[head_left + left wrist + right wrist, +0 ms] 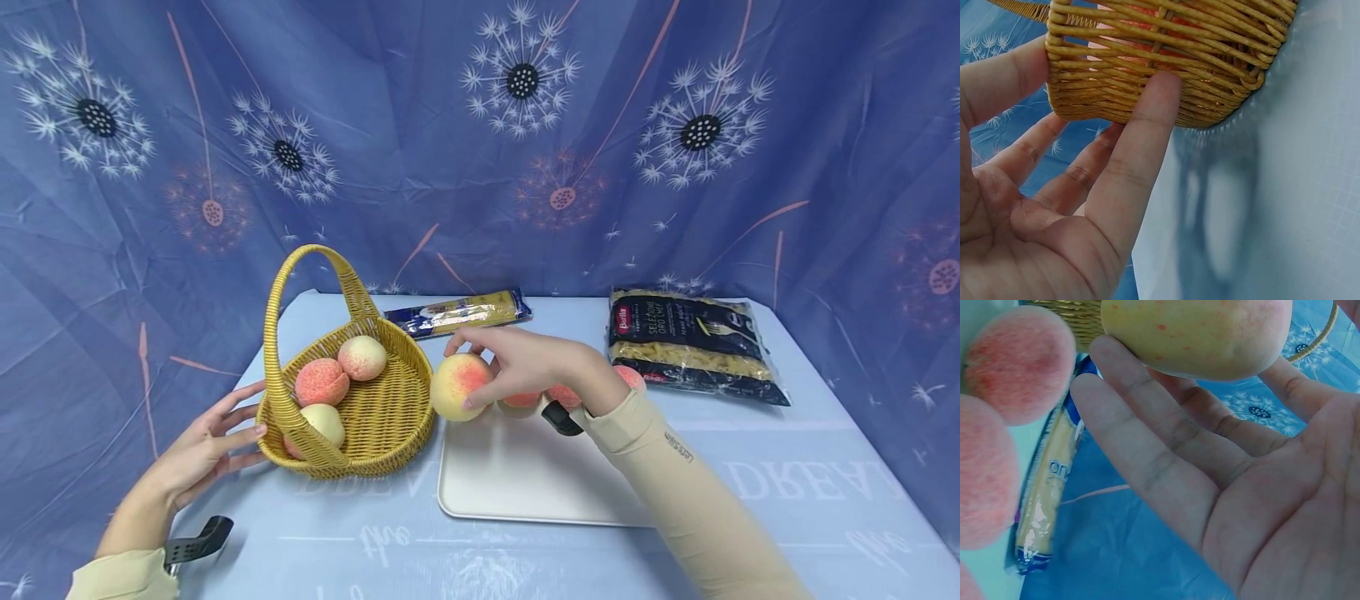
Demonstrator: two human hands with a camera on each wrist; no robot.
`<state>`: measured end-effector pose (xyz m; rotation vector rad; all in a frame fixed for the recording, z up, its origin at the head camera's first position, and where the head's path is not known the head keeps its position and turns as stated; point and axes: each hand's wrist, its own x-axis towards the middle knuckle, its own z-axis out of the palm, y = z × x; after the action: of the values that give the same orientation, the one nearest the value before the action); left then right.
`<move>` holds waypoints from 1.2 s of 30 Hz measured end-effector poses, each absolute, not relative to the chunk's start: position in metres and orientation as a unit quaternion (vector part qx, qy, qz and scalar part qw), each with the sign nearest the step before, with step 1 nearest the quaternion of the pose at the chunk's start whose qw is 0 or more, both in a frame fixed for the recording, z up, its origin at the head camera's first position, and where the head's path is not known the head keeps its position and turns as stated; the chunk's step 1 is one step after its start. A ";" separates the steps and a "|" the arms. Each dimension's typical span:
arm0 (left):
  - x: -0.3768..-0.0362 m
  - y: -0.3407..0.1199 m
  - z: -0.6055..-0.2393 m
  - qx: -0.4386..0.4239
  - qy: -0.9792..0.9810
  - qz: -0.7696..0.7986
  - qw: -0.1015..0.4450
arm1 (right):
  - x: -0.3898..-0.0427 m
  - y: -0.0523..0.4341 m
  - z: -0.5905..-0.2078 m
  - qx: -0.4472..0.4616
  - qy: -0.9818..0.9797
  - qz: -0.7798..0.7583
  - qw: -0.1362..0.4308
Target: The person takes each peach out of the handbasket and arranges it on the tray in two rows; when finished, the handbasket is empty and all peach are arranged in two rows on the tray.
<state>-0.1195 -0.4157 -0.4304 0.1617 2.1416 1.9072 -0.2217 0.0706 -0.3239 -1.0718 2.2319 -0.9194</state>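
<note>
My right hand (517, 358) holds a yellow-pink peach (459, 385) between fingers and thumb, lifted just right of the woven yellow basket (390, 454). In the right wrist view the peach (1197, 331) rests on the fingertips of that hand (1210, 462). Three peaches lie in the basket: a red one (321, 382), a pale one (362, 357) and a yellowish one (324, 421). My left hand (217, 442) is flat, with straight fingers against the basket's left wall (1147, 69). More peaches (521, 400) sit on the white tray (510, 483), partly hidden by my right wrist.
A spaghetti pack (457, 312) lies behind the basket, and a dark pasta bag (690, 343) lies at the back right. The light blue tablecloth (787, 500) ends near a blue dandelion-print backdrop. The basket's tall handle (300, 258) arches over its left side.
</note>
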 end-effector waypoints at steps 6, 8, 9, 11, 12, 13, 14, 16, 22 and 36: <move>-0.119 -0.416 -0.431 0.056 0.741 0.656 0.130 | -0.211 0.080 -0.338 -0.362 0.805 -0.380 0.277; -0.119 -0.416 -0.431 0.058 0.741 0.656 0.129 | -0.209 0.082 -0.343 -0.360 0.802 -0.387 0.276; -0.119 -0.416 -0.431 0.059 0.741 0.657 0.129 | -0.208 0.083 -0.345 -0.363 0.802 -0.389 0.273; -0.119 -0.416 -0.432 0.061 0.741 0.657 0.129 | -0.206 0.085 -0.349 -0.372 0.805 -0.381 0.260; -0.119 -0.416 -0.432 0.062 0.741 0.656 0.129 | -0.206 0.086 -0.351 -0.377 0.808 -0.375 0.253; -0.119 -0.416 -0.432 0.063 0.741 0.656 0.129 | -0.205 0.087 -0.352 -0.381 0.810 -0.371 0.248; -0.119 -0.416 -0.432 0.064 0.741 0.656 0.129 | -0.204 0.087 -0.354 -0.385 0.811 -0.368 0.245; -0.119 -0.416 -0.432 0.065 0.741 0.656 0.129 | -0.203 0.087 -0.358 -0.387 0.812 -0.363 0.244; -0.119 -0.416 -0.432 0.066 0.740 0.657 0.129 | -0.199 0.086 -0.370 -0.394 0.826 -0.337 0.223; -0.119 -0.416 -0.432 0.063 0.735 0.663 0.130 | -0.196 0.082 -0.393 -0.383 0.831 -0.335 0.226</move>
<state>-0.1189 -0.4164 -0.4323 0.1826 2.1346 1.9270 -0.1959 0.0818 -0.3926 -1.0568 2.2902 -0.9235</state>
